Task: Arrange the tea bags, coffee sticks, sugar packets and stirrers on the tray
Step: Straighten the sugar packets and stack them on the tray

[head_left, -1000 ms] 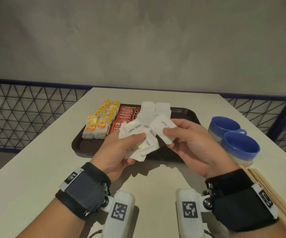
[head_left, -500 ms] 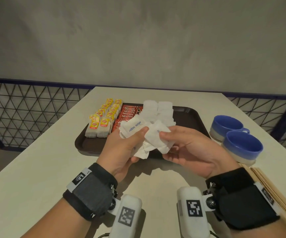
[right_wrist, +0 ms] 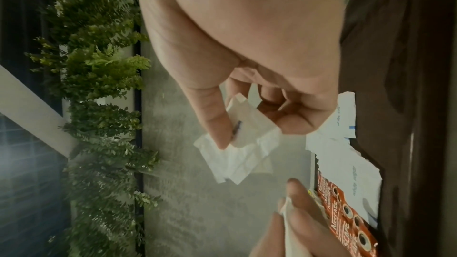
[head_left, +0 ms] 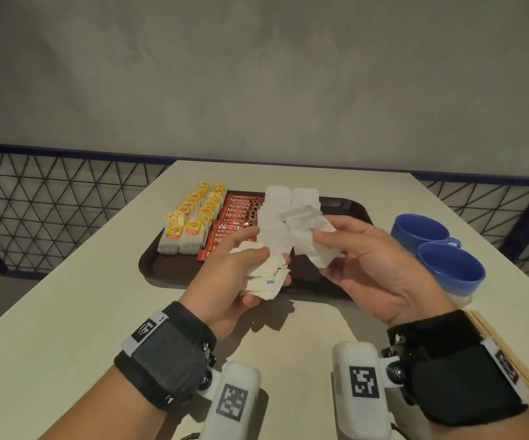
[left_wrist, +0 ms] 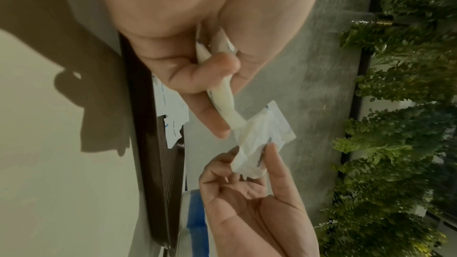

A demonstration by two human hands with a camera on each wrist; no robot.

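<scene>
A dark brown tray (head_left: 168,268) holds two rows of yellow-tagged tea bags (head_left: 190,223), red coffee sticks (head_left: 236,214) beside them, and white sugar packets (head_left: 277,198) further right. My left hand (head_left: 241,268) grips a bunch of white sugar packets (head_left: 263,274) over the tray's near edge. My right hand (head_left: 352,249) pinches a couple of sugar packets (head_left: 317,249) between thumb and fingers, just right of the left hand. In the left wrist view the gripped packets (left_wrist: 222,101) touch those in the right hand (left_wrist: 262,144). The right wrist view shows the pinched packets (right_wrist: 245,144).
Two blue cups (head_left: 441,249) stand on the table right of the tray. Light wooden pieces (head_left: 517,360) lie at the right edge near my right wrist. A mesh railing (head_left: 50,211) runs behind the white table (head_left: 66,312).
My right hand has drawn apart from the left to the right, with sugar packets pinched in it. The left hand keeps its bunch of packets and has dropped slightly.
</scene>
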